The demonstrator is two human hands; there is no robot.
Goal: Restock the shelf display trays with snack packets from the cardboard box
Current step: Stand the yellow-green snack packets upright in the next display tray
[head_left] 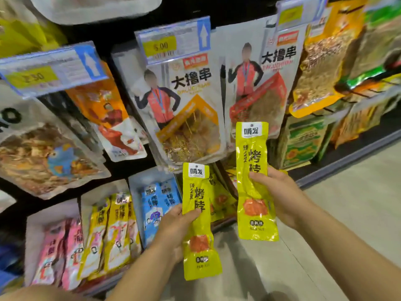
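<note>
Before a shop's snack shelves, a person held two long yellow packets upright, one in each hand, above the display trays on the bottom shelf. The left hand (173, 231) was closed round the middle of the left packet (198, 222), thumb across its front and fingers behind; the right hand (275, 192) gripped the right packet (252, 181) the same way, somewhat higher and well apart from the first. Below and to the left stood a tray of matching yellow packets (115, 231), between a tray of pink packets (60, 253) and a tray of blue packets (156, 205); more yellow packets (219, 196) showed just behind the left one. The cardboard box was out of view.

Larger hanging pouches (188, 109) and price tags (173, 40) crowded the racks above. Placing these well would probably mean keeping each packet printed face forward and logo up, as its shelf-mates stood, and lowering one at a time into a yellow tray so the stock already standing there was not toppled. Which yellow tray had room could not be judged from this angle, and the blur hid the fine print.
</note>
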